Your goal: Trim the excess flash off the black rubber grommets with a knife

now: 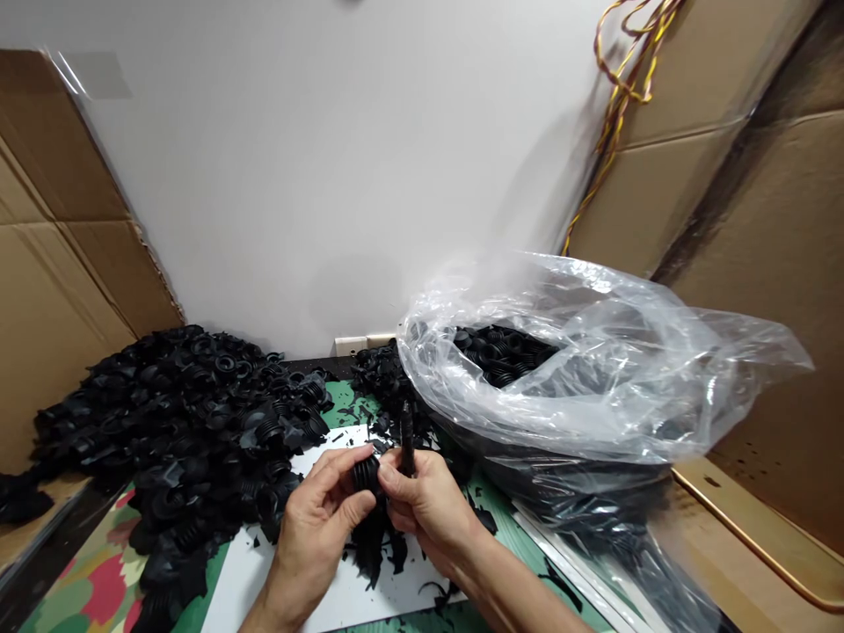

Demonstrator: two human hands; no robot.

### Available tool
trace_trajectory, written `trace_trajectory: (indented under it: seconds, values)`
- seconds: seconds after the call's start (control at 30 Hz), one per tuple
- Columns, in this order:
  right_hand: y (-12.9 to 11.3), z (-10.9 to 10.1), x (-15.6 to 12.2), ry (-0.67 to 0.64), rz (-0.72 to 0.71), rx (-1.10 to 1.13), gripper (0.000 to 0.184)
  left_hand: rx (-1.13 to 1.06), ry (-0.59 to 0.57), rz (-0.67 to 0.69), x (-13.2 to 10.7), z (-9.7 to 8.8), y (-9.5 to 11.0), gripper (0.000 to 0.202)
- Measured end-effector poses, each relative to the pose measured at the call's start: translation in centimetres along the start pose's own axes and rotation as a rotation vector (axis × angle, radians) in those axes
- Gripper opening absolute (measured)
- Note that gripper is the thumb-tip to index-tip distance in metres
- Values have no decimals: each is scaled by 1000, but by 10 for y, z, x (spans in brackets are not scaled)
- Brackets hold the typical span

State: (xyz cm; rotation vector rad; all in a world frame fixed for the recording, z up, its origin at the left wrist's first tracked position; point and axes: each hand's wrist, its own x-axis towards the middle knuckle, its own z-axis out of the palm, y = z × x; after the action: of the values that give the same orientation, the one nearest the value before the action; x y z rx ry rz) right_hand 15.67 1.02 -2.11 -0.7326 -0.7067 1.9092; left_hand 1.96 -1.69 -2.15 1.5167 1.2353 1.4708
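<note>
My left hand (316,519) pinches a black ribbed rubber bellows part (365,475) between thumb and fingers, low in the middle of the view. My right hand (425,505) is closed around a thin dark tool (407,438) that stands upright, its fingers also touching the rubber part. Black rubber trimmings (379,541) hang and lie below both hands on a white board (251,571).
A big heap of the same black rubber parts (191,413) covers the left of the table. A clear plastic bag (580,369) full of such parts stands to the right. Cardboard boxes (745,202) flank both sides; twisted yellow-red wires (620,88) hang at the upper right.
</note>
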Motion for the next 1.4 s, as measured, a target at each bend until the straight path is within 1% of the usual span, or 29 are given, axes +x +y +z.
trace_trajectory:
  seconds: [0.1,0.17,0.23,0.37,0.5,0.6,0.67,0.73,0.8,0.9,0.93,0.97,1.0,1.07,1.17,1.23,1.3,1.4]
  values:
    - [0,1,-1,-10,16,16,51,-8,85,-13,1,1,-1,30]
    - [0,1,-2,2,11,20,50,-17,151,-68,1,1,0,26]
    - [0,2,-2,30,7,22,49,-38,185,-131,1,1,1,21]
    - [1,2,-1,40,26,13,48,-85,212,-197,0,3,7,16]
    - [2,1,-1,10,54,-13,49,-100,217,-217,0,5,10,11]
    - [1,1,-2,-12,56,-88,50,-66,223,-227,0,4,8,11]
    - [-2,-1,-3,32,-33,-201,48,-41,227,-221,0,3,7,10]
    - [-8,-4,-5,103,-187,-302,44,-18,226,-188,0,2,6,9]
    - [-15,-7,-7,134,-334,-356,43,8,223,-140,-1,1,7,8]
    - [-23,-13,-9,125,-510,-451,45,53,224,-79,-1,1,7,6]
    - [-24,-15,-9,108,-547,-482,46,65,226,-67,-2,1,7,5]
    - [-24,-17,-9,83,-555,-488,48,73,225,-59,-2,1,7,4]
    - [-23,-18,-8,56,-532,-463,49,79,224,-57,-3,1,7,4]
    - [-20,-18,-7,5,-433,-351,50,86,221,-72,-4,1,6,4]
    - [-16,-14,-6,-35,-318,-222,44,111,217,-90,-5,1,4,6]
    - [-14,-10,-7,-55,-279,-196,42,138,215,-86,-5,1,4,6]
    - [-11,-7,-9,-63,-253,-200,44,156,209,-74,-5,0,3,5]
    - [-8,-6,-8,-51,-249,-244,44,169,196,-58,-5,0,3,5]
